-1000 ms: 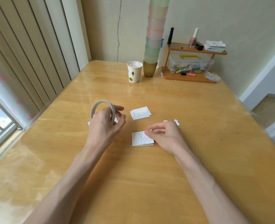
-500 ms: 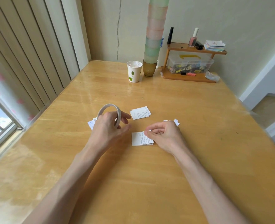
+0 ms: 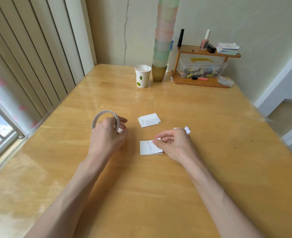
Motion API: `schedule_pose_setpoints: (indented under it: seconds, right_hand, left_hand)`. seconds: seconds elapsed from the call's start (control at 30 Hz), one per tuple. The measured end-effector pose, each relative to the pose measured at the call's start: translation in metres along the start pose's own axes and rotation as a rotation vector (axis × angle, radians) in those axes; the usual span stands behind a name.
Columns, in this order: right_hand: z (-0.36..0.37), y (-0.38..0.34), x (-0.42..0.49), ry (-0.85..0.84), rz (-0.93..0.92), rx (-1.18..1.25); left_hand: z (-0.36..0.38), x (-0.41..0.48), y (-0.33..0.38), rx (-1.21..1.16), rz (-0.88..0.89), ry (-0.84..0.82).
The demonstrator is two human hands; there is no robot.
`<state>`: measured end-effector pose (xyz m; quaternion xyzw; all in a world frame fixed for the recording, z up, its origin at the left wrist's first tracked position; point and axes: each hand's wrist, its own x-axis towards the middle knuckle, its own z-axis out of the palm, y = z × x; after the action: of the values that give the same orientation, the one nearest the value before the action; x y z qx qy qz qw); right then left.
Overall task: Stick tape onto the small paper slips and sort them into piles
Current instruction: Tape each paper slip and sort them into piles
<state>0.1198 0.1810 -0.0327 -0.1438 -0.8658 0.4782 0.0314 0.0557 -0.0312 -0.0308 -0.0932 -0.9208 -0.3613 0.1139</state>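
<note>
My left hand [image 3: 107, 134] grips a thin white tape roll [image 3: 100, 115] held upright just above the wooden table [image 3: 141, 194]. Part of a paper slip [image 3: 120, 130] peeks out beneath its fingers. My right hand [image 3: 174, 145] pinches a small white piece [image 3: 157, 139] over a near pile of printed paper slips [image 3: 147, 148], which it partly covers. A second pile of slips [image 3: 149, 119] lies farther back, between the hands. Small white scraps [image 3: 187, 130] lie just beyond my right hand.
A paper cup [image 3: 142, 75] and a tall stack of coloured cups [image 3: 163, 48] stand at the table's far edge. To their right is a small wooden shelf [image 3: 200, 81] with a clear box and bottles. Blinds and a window run along the left.
My left hand with the tape roll swung right and then back left, covering the slip beneath it. My right hand stayed over the near pile.
</note>
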Motion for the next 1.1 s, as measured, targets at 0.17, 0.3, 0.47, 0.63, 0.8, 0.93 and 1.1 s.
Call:
schedule_pose_setpoints:
  seconds: [0.17, 0.3, 0.47, 0.63, 0.8, 0.93, 1.1]
  right_hand:
    - [0.001, 0.001, 0.0, 0.005, -0.005, -0.021]
    - [0.001, 0.001, 0.001, 0.005, -0.007, -0.026]
    - [0.002, 0.002, 0.001, 0.016, -0.014, -0.027]
    - [0.002, 0.002, 0.001, 0.014, -0.021, -0.037]
    - [0.004, 0.002, 0.001, 0.019, -0.025, -0.039]
    - [0.003, 0.002, 0.0, 0.029, -0.045, -0.044]
    - [0.003, 0.0, -0.004, 0.059, -0.148, -0.177]
  left_hand:
    - [-0.006, 0.004, -0.009, 0.063, -0.046, 0.059]
    - [-0.007, 0.003, -0.002, -0.123, -0.007, -0.067]
    - [0.001, -0.005, 0.007, -0.21, 0.09, -0.245]
    - [0.007, -0.007, 0.008, -0.217, 0.137, -0.313]
    - [0.01, -0.006, 0.006, -0.204, 0.143, -0.345]
    - [0.013, -0.005, 0.004, -0.207, 0.137, -0.39]
    - [0.015, -0.003, 0.003, -0.187, 0.122, -0.435]
